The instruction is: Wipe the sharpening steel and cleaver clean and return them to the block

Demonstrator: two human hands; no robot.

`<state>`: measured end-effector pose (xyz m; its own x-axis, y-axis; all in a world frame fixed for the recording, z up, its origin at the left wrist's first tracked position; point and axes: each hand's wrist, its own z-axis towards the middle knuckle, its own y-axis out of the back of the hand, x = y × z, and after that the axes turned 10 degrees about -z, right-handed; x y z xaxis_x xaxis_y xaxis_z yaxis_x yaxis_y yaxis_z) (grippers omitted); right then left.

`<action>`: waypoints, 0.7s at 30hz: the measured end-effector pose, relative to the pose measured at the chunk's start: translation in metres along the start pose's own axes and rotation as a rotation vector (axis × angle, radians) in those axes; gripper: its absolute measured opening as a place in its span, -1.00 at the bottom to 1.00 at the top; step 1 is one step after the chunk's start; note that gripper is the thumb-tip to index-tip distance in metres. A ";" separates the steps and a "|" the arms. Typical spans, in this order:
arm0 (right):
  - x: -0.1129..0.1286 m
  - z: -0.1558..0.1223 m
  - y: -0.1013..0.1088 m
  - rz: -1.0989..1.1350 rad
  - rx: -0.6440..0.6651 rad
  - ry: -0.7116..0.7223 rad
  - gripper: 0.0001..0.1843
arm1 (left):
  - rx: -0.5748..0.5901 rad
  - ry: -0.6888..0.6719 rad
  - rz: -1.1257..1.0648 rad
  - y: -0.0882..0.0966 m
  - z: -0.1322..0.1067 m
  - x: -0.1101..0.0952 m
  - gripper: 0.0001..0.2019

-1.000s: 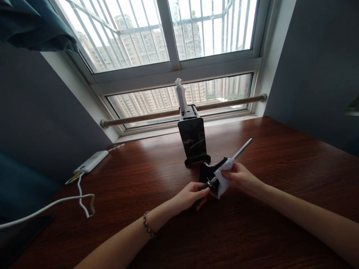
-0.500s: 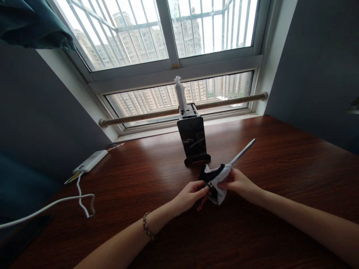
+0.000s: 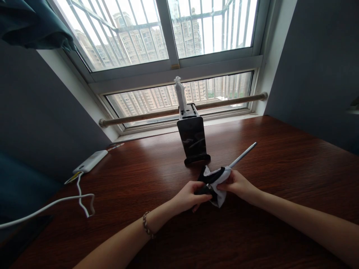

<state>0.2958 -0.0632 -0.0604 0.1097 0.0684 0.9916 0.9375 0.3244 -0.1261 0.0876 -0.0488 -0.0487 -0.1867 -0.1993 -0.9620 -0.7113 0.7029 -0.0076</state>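
My left hand (image 3: 186, 195) is closed, thumb and fingers around a dark handle-like piece (image 3: 203, 189) with a shiny metal band at its end. My right hand (image 3: 240, 184) pinches a white cloth (image 3: 219, 201) with black parts, bunched against that piece. From the cloth's upper right end a slim silver-grey rod (image 3: 243, 154) sticks out at a slant. Whether the rod and the dark piece are one tool cannot be seen; the cloth and fingers cover the middle. Both hands are just above the brown wooden table (image 3: 140, 186).
Behind my hands stands a black stand (image 3: 193, 138) with a white wrapped upright piece (image 3: 180, 93) on top. To the left lie a white power bank-like box (image 3: 91, 161) and a white cable (image 3: 47, 206). A barred window with a rail (image 3: 230, 101) is at the back.
My left hand's grip has shifted, and more of the dark piece shows between thumb and fingers. The rod and cloth have dipped slightly. The stand and cable have not moved.
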 end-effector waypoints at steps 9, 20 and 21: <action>-0.002 0.002 0.000 -0.005 0.013 -0.005 -0.59 | 0.000 -0.012 -0.021 -0.001 0.000 -0.001 -0.75; -0.001 -0.001 0.000 0.005 -0.001 0.007 -0.62 | -0.008 -0.011 -0.024 0.000 -0.001 0.000 -0.72; -0.001 -0.001 0.000 0.004 -0.011 0.011 -0.63 | -0.007 -0.004 -0.028 0.001 -0.001 0.000 -0.71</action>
<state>0.2957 -0.0639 -0.0609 0.1166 0.0593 0.9914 0.9405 0.3142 -0.1294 0.0867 -0.0488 -0.0483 -0.1643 -0.2158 -0.9625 -0.7206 0.6926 -0.0323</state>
